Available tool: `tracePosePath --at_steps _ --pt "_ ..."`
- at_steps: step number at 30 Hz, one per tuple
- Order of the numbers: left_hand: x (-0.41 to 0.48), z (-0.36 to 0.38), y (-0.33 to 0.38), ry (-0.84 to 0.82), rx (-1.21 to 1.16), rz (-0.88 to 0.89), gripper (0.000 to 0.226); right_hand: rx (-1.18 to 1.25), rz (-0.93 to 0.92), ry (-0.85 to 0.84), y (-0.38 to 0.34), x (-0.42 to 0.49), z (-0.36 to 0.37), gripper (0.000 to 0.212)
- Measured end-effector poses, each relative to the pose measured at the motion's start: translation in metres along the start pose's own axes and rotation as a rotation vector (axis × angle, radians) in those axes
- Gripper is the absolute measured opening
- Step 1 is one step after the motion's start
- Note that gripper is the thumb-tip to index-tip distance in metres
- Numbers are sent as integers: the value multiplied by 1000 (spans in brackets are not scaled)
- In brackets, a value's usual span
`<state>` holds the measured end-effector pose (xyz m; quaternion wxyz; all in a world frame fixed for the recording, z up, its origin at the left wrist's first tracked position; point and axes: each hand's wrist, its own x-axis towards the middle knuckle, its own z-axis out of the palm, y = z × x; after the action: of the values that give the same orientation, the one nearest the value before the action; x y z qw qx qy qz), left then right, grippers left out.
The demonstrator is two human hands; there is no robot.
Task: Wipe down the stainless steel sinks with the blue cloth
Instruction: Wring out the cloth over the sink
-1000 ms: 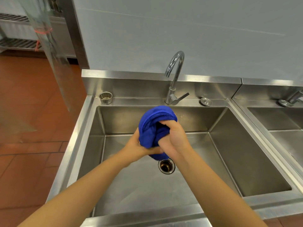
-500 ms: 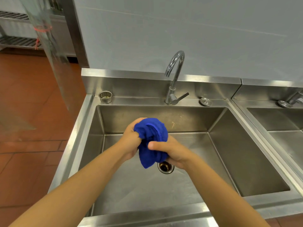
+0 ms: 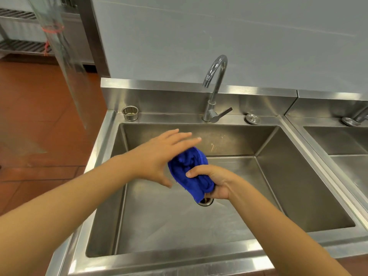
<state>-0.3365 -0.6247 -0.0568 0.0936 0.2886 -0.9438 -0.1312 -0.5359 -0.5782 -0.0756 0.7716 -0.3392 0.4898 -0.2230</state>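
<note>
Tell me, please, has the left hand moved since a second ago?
Yes. The left hand has let go of the blue cloth and opened, fingers spread toward the sink's back wall; before, it gripped the cloth above the drain.

two steel sinks [image 3: 298, 196] [image 3: 338, 140] sit side by side, each with one tap [image 3: 214, 90] [image 3: 360, 116] behind it. two hands [image 3: 157, 156] [image 3: 215, 182] and one blue cloth [image 3: 189, 170] are over the left sink.

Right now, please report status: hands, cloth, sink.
Left hand open, off cloth. Right hand grips blue cloth, bunched over drain. Sink basin clear.
</note>
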Motion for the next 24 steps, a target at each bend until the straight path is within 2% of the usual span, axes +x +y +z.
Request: tracePosePath --at_steps 2,6,8,11,13,15,18,20,22,24 --pt "6 7 7 -37 252 90 118 -124 32 -79 -2 -1 9 37" --pt "16 13 16 -198 291 -19 85 -400 -42 -81 -2 1 18 37" --pt "25 14 18 -245 327 -82 75 -610 -96 18 -4 5 17 34" --pt "45 17 24 -262 316 -200 49 -1047 -143 309 -8 16 12 28" --pt "60 18 25 -299 268 -293 34 -1329 -187 423 -14 22 7 28" --pt "77 18 22 -354 241 -345 25 -1458 -213 498 -20 27 -5 23" --pt "103 18 15 -420 139 -407 25 -1520 -234 577 -29 29 -25 35" --pt "117 17 9 -448 9 -471 32 -1562 -256 615 -36 27 -38 40" --pt "129 17 6 -456 -117 -520 41 -1607 -278 642 -43 27 -49 42" --pt "140 21 1 -434 -224 -558 40 -1654 -307 661 -50 29 -61 44"
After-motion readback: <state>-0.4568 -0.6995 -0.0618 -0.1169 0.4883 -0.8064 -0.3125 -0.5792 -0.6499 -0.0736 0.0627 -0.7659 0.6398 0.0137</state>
